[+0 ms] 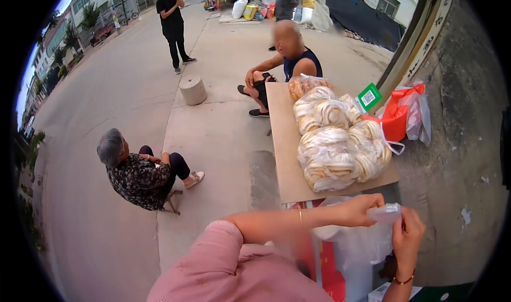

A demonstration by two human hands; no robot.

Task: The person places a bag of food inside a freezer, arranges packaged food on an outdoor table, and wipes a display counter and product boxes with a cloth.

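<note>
My left hand (363, 210) reaches across from the pink sleeve, its fingers closed on one end of a small, whitish, translucent plastic bag (384, 213). The fingers of my right hand (409, 237) pinch the other side of it. Below both hands hangs a larger clear plastic bag (362, 246); whether it joins the piece I hold, I cannot tell. Just beyond sits a board-topped table (287, 179) bearing several clear bags of pale, coiled dough-like food (327, 158). A browner bagged food (307, 86) lies at the far end.
A green QR-code card (369, 96) and a red plastic bag (396, 113) stand by the table's right edge. One person (141, 177) sits on a stool at left; another (303, 65) sits past the table. A third (171, 27) stands beyond a concrete cylinder (192, 90).
</note>
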